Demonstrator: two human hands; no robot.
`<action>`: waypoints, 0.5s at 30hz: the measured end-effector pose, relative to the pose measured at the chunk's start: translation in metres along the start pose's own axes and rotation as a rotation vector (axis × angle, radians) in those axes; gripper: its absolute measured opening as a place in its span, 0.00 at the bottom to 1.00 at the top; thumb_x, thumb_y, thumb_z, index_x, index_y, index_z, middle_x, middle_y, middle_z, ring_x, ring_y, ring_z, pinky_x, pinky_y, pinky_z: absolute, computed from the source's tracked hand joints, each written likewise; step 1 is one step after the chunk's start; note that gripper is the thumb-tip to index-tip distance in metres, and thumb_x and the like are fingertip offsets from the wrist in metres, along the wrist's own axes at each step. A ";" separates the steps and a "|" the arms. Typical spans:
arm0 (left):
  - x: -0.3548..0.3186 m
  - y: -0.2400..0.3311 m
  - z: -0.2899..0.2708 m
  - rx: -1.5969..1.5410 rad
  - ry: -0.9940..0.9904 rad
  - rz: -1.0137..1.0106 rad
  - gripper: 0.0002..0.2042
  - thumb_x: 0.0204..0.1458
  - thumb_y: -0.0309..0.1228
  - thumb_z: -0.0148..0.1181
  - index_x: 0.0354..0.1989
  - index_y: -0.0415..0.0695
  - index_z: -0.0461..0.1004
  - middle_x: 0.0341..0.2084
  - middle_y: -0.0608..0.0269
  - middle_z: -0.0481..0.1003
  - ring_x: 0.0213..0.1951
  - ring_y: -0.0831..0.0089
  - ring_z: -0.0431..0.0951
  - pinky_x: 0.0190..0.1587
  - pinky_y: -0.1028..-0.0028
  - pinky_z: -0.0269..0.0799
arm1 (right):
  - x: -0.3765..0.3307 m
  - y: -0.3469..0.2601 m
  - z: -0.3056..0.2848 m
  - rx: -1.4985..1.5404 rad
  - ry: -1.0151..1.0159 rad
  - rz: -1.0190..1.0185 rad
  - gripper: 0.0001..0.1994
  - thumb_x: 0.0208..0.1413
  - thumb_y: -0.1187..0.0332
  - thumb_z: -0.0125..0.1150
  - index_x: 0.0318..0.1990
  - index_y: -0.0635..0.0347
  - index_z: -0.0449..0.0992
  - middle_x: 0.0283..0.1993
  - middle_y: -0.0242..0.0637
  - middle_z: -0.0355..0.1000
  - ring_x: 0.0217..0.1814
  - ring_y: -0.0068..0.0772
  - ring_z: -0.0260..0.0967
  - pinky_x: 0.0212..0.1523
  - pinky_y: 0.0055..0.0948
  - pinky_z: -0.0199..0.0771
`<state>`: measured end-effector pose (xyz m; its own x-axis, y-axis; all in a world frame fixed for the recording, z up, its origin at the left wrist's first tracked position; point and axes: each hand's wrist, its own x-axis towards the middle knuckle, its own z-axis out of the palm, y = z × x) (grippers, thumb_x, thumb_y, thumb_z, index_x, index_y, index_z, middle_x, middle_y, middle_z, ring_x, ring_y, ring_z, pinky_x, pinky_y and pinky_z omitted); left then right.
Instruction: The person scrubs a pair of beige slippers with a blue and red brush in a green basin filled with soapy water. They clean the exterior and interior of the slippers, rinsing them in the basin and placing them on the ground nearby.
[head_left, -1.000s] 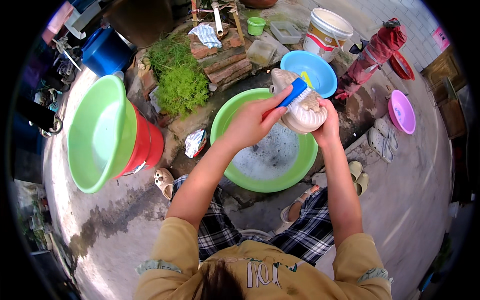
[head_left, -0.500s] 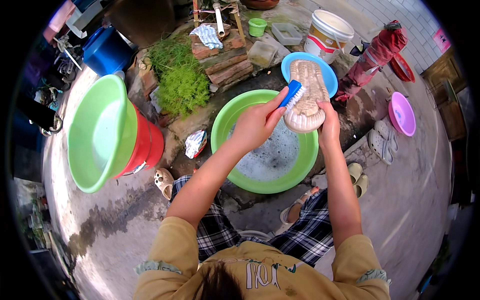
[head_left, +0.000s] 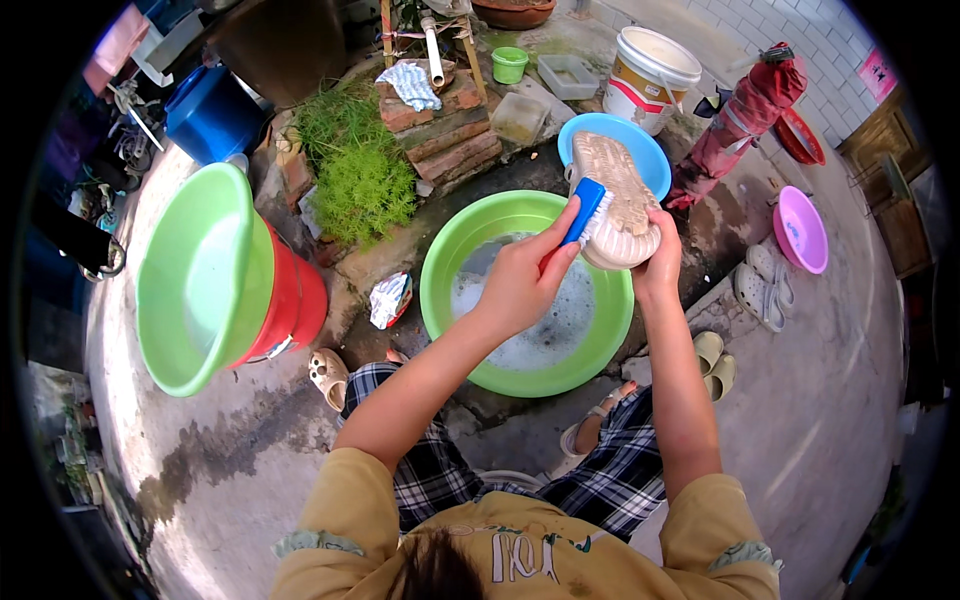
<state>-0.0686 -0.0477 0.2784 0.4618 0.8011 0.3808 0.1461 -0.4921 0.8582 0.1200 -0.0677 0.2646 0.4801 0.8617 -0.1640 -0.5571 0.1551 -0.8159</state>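
My left hand is closed round a blue scrub brush. The brush's white bristles touch the left edge of a shoe's sole. That pale shoe is held sole up in my right hand, whose fingers wrap its near end; some of them are hidden behind it. Dirt-brown patches show on the tread, and the rim is whiter. Beneath both hands stands a green basin with greyish, foamy water in it.
A blue basin sits behind the shoe, near a white bucket. On the left, another green basin leans over a red bucket. A crumpled packet, clogs and a purple basin lie around.
The brush has moved slightly down and right along the sole's edge. The shoe has tilted, showing more of its left side. Both hands keep their hold.
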 end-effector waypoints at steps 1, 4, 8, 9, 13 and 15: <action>-0.002 -0.001 0.003 0.013 -0.003 0.042 0.23 0.53 0.29 0.51 0.59 0.52 0.60 0.16 0.56 0.68 0.18 0.72 0.66 0.26 0.75 0.64 | 0.002 -0.002 -0.005 0.007 -0.060 0.016 0.22 0.51 0.61 0.47 0.51 0.66 0.65 0.51 0.42 0.68 0.51 0.38 0.66 0.54 0.34 0.63; 0.007 -0.010 0.000 0.032 0.038 0.037 0.23 0.53 0.30 0.52 0.59 0.53 0.60 0.18 0.53 0.70 0.19 0.73 0.68 0.27 0.75 0.65 | 0.005 -0.004 -0.014 0.072 -0.136 0.230 0.21 0.51 0.59 0.45 0.49 0.63 0.67 0.49 0.40 0.69 0.49 0.38 0.68 0.53 0.36 0.65; 0.025 -0.031 -0.022 0.075 0.130 -0.143 0.21 0.54 0.30 0.51 0.58 0.51 0.61 0.21 0.58 0.71 0.22 0.76 0.66 0.28 0.78 0.65 | -0.010 -0.005 0.001 0.266 -0.320 0.428 0.21 0.52 0.55 0.42 0.48 0.59 0.70 0.46 0.36 0.71 0.47 0.37 0.69 0.51 0.37 0.66; 0.026 -0.034 -0.025 0.070 0.116 -0.188 0.21 0.54 0.29 0.50 0.58 0.50 0.61 0.22 0.64 0.70 0.23 0.81 0.63 0.28 0.81 0.63 | -0.014 -0.006 0.009 0.225 -0.220 0.451 0.21 0.52 0.53 0.42 0.47 0.54 0.71 0.44 0.34 0.72 0.43 0.36 0.70 0.42 0.36 0.72; 0.006 0.002 -0.002 0.011 -0.035 0.118 0.23 0.53 0.29 0.52 0.59 0.50 0.60 0.19 0.66 0.68 0.21 0.80 0.64 0.27 0.79 0.63 | -0.012 -0.002 0.002 0.230 -0.127 0.561 0.20 0.51 0.46 0.42 0.46 0.43 0.71 0.41 0.30 0.73 0.34 0.32 0.71 0.15 0.27 0.63; 0.000 0.009 -0.003 0.132 -0.071 0.217 0.23 0.53 0.30 0.53 0.59 0.52 0.60 0.17 0.60 0.67 0.21 0.77 0.65 0.26 0.77 0.63 | 0.002 0.013 -0.021 0.355 -0.404 0.611 0.19 0.51 0.48 0.42 0.44 0.44 0.72 0.42 0.29 0.72 0.35 0.32 0.71 0.20 0.28 0.67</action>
<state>-0.0704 -0.0513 0.2871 0.5545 0.6482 0.5219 0.1473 -0.6936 0.7051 0.1284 -0.0739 0.2415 -0.2220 0.9409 -0.2558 -0.8556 -0.3138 -0.4116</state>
